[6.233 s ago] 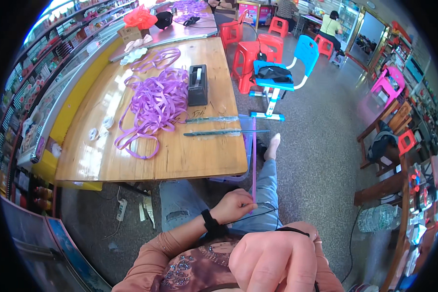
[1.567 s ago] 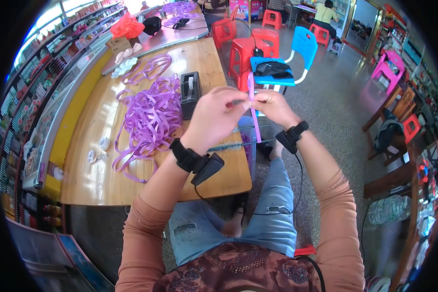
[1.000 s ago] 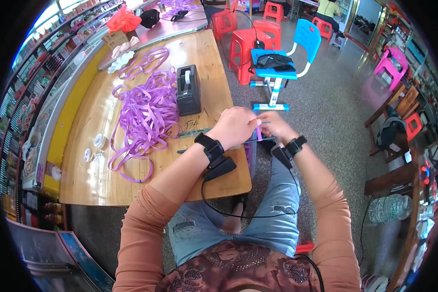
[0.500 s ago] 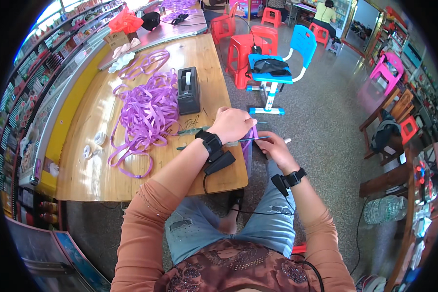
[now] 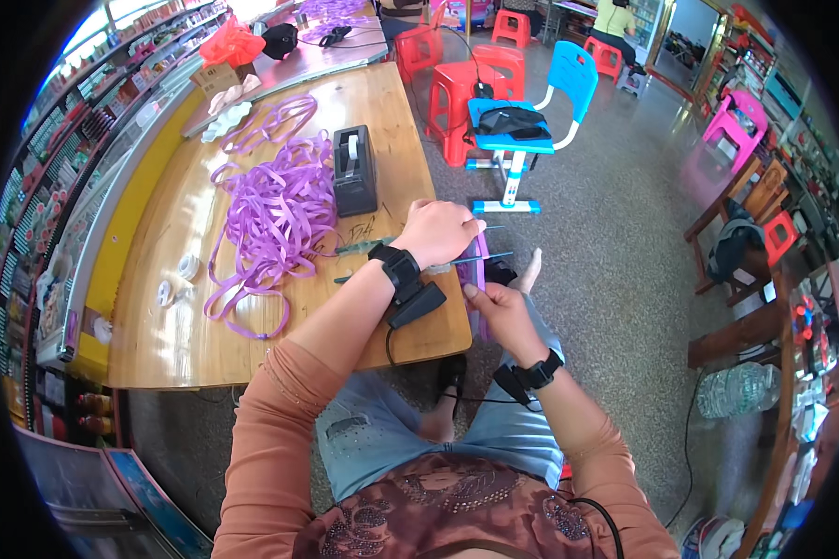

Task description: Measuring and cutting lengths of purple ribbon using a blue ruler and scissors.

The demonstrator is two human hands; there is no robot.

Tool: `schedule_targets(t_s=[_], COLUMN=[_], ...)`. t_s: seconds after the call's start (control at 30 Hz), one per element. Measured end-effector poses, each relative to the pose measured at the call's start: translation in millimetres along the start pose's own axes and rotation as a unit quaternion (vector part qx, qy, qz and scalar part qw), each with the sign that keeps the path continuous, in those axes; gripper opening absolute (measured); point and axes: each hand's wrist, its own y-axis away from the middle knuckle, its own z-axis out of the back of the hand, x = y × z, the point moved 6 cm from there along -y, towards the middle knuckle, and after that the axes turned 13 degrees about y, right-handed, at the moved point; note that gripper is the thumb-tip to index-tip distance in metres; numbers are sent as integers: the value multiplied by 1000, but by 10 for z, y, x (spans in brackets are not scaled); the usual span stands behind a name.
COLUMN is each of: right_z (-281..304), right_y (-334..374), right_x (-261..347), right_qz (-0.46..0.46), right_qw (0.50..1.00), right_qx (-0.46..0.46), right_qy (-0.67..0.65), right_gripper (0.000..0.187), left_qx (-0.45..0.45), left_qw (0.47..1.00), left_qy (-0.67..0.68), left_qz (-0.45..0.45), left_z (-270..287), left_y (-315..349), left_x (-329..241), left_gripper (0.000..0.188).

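At the table's right edge, my left hand (image 5: pixel 441 233) is closed, its fingertips pinching the top of a purple ribbon (image 5: pixel 480 272) that hangs over the edge. Just below, my right hand (image 5: pixel 502 312) pinches the same ribbon between thumb and fingers. Two thin dark rods (image 5: pixel 496 256) lie across the table corner under my left hand, and their tips stick out past the edge. The ribbon passes at these rods; whether it loops around them is hard to make out. A big tangled pile of purple ribbon (image 5: pixel 275 210) lies left of my left hand.
A black tape dispenser (image 5: pixel 355 172) stands beside the pile on the wooden table (image 5: pixel 158 345). Two small tape rolls (image 5: pixel 188 266) lie at left. Beyond the table's right edge stand a blue chair (image 5: pixel 571 79) and red stools (image 5: pixel 452 98). A cable hangs below my wrists.
My right hand has moved down and left, from the rod tips to lower on the ribbon. My left hand stays nearly in place. The view has shifted slightly.
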Motion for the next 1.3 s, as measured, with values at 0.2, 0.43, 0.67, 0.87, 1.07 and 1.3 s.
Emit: schedule_targets(t_s=[0.2, 0.43, 0.67, 0.87, 1.07, 1.3], right_z=[-13, 136, 139, 279, 350, 712], right_y=[448, 634, 629, 449, 314, 104], right_x=[-45, 170, 565, 923, 1051, 1132], right_qz=[-80, -111, -89, -51, -36, 106], right_qw=[983, 962, 958, 976, 985, 992], right_qx=[97, 150, 166, 127, 100, -39], right_qy=[-131, -200, -217, -167, -138, -58], right_gripper=[33, 41, 41, 43, 45, 31], left_qx=[28, -4, 34, 59, -27, -94], left_qw=[999, 996, 970, 959, 953, 956], left_qy=[33, 87, 145, 99, 87, 137], left_qz=[25, -11, -191, -259, -290, -243], left_z=[10, 37, 282, 245, 325, 582], left_y=[-7, 55, 262, 467, 500, 400], left_x=[34, -11, -420, -738, -779, -729], left_gripper=[39, 32, 12, 14, 11, 19])
